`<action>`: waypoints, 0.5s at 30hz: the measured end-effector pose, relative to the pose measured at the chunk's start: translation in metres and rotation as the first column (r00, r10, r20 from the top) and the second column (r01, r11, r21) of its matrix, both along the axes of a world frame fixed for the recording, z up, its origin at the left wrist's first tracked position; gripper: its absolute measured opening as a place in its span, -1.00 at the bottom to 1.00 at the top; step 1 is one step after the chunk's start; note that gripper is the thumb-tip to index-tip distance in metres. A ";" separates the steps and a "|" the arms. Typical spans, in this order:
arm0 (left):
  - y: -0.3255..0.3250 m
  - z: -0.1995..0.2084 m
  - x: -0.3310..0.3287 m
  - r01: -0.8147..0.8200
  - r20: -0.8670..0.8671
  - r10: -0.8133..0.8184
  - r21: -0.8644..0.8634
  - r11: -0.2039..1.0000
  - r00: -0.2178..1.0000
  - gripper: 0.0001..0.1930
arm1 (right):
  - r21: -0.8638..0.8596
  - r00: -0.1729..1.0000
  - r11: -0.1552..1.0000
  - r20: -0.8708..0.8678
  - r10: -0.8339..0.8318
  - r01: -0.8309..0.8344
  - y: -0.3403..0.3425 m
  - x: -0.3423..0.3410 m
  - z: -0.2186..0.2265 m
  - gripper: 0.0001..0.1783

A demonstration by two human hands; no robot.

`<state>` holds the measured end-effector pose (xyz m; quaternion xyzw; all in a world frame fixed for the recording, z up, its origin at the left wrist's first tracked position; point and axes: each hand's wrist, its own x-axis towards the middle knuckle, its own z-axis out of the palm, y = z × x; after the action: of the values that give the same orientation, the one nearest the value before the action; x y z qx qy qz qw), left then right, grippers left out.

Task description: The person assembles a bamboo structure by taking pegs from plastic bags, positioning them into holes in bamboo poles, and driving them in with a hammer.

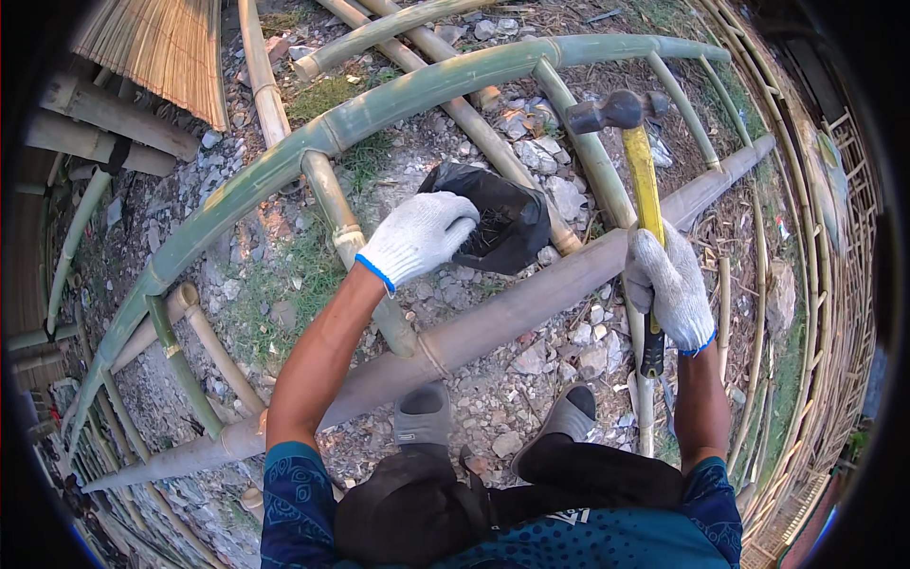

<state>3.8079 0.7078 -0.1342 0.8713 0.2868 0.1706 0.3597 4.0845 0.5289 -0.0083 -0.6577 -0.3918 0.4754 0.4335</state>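
My left hand (424,237), in a white knit glove with a blue cuff, is closed at the left rim of a black plastic bag (523,211). The bag gapes upward, and many thin dark pieces like nails (488,230) lie inside; my fingertips are partly hidden at its edge. In the other glove, my right hand (671,289) wraps around a hammer (646,180) held upright. Its handle is yellow with a black lower end, and the dark metal head is on top. Below both hands runs a thick greyish bamboo pole (493,316).
A long curved green bamboo pole (398,102) arches beyond my hands, joined to the straight pole by shorter bamboo crosspieces (590,152). Rubble (531,358) and grass patches cover the ground around my sandals (423,414). A bamboo lattice (815,284) stands along the right.
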 end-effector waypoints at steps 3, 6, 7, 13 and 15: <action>0.012 -0.063 0.010 -0.054 -0.330 0.103 0.156 0.986 0.938 -0.76 | -0.077 0.985 0.994 -0.150 -0.091 0.080 -0.030 0.005 -0.020 -0.63; 0.013 -0.078 0.038 -0.120 -0.389 0.194 0.207 0.971 0.901 -0.81 | -0.129 0.972 0.974 -0.118 -0.203 0.188 -0.053 0.021 -0.019 -0.67; 0.009 -0.068 0.048 -0.169 -0.436 0.233 0.181 0.969 0.870 -0.81 | -0.131 0.970 0.971 -0.115 -0.215 0.200 -0.058 0.026 -0.020 -0.67; 0.029 -0.215 0.033 -0.287 0.430 0.530 -0.511 0.810 0.731 -0.81 | -0.147 0.986 0.976 -0.021 -0.167 0.162 -0.053 0.030 -0.028 -0.68; 0.028 -0.218 0.029 -0.523 0.194 0.525 -0.066 0.850 0.829 -0.73 | -0.147 0.988 0.979 -0.048 -0.147 0.139 -0.047 0.026 -0.030 -0.68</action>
<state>3.8374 0.7353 -0.3525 0.7351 0.4768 0.3501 0.3312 4.1103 0.4821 -0.0380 -0.6995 -0.2954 0.4889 0.4293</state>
